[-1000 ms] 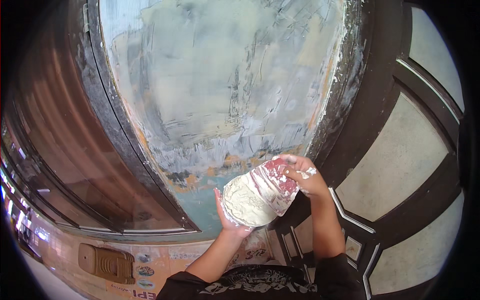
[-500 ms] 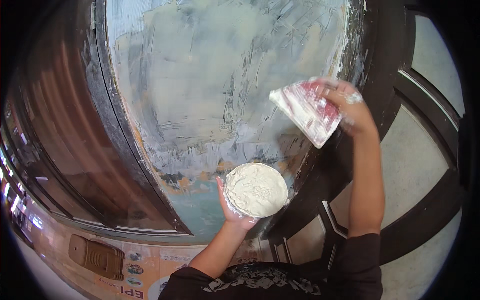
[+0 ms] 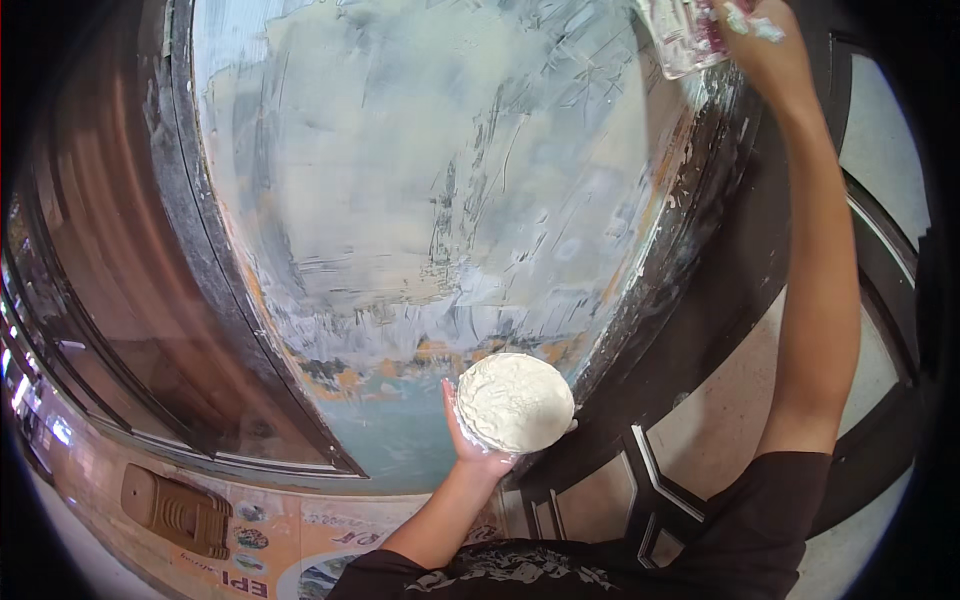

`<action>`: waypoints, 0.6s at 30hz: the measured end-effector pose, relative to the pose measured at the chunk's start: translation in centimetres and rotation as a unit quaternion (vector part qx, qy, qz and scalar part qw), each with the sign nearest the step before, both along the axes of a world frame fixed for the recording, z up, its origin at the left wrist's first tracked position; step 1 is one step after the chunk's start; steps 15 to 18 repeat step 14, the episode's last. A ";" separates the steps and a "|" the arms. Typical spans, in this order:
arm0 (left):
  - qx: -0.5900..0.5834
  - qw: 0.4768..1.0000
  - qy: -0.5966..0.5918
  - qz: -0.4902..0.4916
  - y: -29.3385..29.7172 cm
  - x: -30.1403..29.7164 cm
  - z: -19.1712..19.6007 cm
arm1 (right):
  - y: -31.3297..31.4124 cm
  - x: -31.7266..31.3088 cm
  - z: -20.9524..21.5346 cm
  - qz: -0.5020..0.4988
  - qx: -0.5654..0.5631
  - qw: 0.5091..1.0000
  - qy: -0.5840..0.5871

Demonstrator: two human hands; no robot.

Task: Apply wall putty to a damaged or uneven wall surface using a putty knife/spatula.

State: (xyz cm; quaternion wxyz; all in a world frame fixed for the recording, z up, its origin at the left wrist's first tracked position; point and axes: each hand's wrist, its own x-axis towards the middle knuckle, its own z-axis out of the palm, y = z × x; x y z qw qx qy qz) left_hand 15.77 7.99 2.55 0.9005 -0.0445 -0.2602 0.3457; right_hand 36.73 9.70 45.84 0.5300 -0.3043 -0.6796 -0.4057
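Note:
My left hand (image 3: 478, 445) cradles a round bowl of whitish putty (image 3: 516, 402) from below, its fingers curled round the near left side. The putty fills the bowl to the rim. At the top right, my right hand (image 3: 765, 45) grips a red scraper (image 3: 685, 35) smeared with white putty. The scraper's blade lies at or very near the right edge of the wall panel (image 3: 400, 180), which is coated in patchy grey-white filler. White smears cover the back of my right hand. Part of the scraper is cut off by the upper edge.
Dark wooden framing (image 3: 690, 300) with pale panels borders the wall on the right. On the left stands a dark-framed glass panel (image 3: 110, 280) with a brown curtain. A brown plastic object (image 3: 175, 508) lies on a printed orange sheet (image 3: 275, 540) at the lower left.
My right hand has moved up and to the right with the scraper, from above the bowl to the panel's upper right edge. The bowl sits slightly lower in view.

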 end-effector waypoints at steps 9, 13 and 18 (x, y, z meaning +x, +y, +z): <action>-0.012 0.951 0.293 0.098 0.5 1.2 0.6 | 2.9 -0.7 -5.5 -0.282 0.074 0.955 -0.050; 0.007 0.992 0.125 0.023 1.1 1.7 -0.4 | 3.6 0.3 -5.9 -0.300 0.034 0.953 -0.038; 0.022 0.997 -0.051 -0.047 1.6 2.0 -1.3 | 3.8 0.5 -5.9 -0.296 0.019 0.955 -0.033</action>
